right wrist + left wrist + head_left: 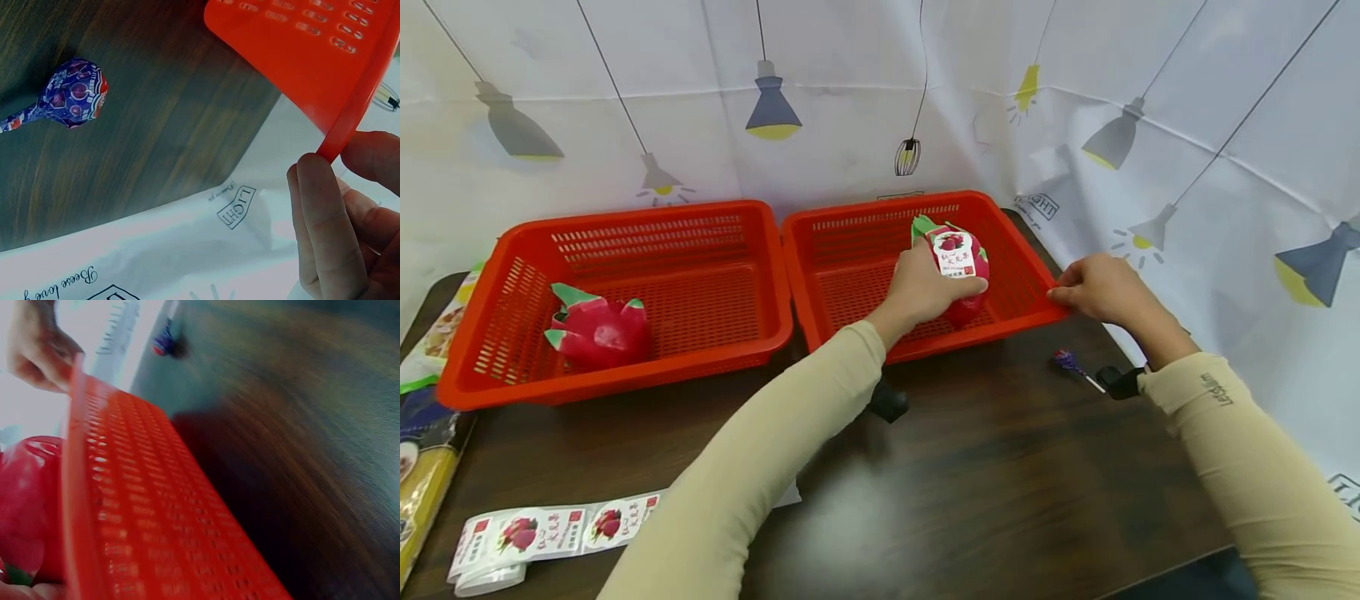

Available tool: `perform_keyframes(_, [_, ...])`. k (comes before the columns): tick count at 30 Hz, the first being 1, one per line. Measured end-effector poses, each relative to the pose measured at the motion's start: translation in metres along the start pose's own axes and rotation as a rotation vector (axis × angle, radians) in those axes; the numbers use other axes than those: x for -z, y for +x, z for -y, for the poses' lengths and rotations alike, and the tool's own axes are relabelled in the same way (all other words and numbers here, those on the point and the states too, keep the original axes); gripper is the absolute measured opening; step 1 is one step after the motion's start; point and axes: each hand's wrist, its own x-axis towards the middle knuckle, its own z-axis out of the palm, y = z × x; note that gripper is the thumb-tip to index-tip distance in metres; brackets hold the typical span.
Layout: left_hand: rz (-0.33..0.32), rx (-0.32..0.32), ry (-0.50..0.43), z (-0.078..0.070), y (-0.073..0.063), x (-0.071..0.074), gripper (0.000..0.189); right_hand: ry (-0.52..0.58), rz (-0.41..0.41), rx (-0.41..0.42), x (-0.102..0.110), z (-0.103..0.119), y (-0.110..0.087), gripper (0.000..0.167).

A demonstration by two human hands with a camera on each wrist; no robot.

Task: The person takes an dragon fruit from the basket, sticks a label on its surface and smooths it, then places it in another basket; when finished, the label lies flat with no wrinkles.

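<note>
In the head view my left hand [922,287] grips a labelled dragon fruit [976,265] inside the right red basket [865,279]. A white sticker [955,252] with a fruit picture is on the fruit's upper side. My right hand [1105,287] pinches the near right corner of that basket's rim; the right wrist view shows thumb and fingers [325,219] on either side of the rim. Another dragon fruit [606,332], with no sticker showing, lies in the left red basket [700,292]. In the left wrist view, the basket wall [144,500] hides much of the held fruit [31,494].
A wrapped lollipop [1066,360] lies on the dark table [970,467] near my right wrist. At the front left is a strip of fruit stickers [550,533], partly under my left sleeve. Printed packages [426,475] line the left edge. A lamp-patterned white sheet [850,108] hangs behind.
</note>
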Motion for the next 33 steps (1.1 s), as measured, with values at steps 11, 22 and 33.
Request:
perform_keyframes(11, [-0.052, 0.120, 0.181, -0.006, 0.037, -0.047, 0.086, 0.022, -0.001, -0.018, -0.004, 0.008, 0.002, 0.034])
perform_keyframes(22, [-0.033, 0.197, 0.165, -0.010, 0.048, -0.072, 0.100, 0.003, -0.028, -0.015, -0.002, 0.007, -0.003, 0.032])
perform_keyframes(33, [-0.007, 0.215, 0.142, -0.013, 0.045, -0.068, 0.099, -0.013, -0.024, -0.013, -0.001, 0.004, -0.003, 0.034])
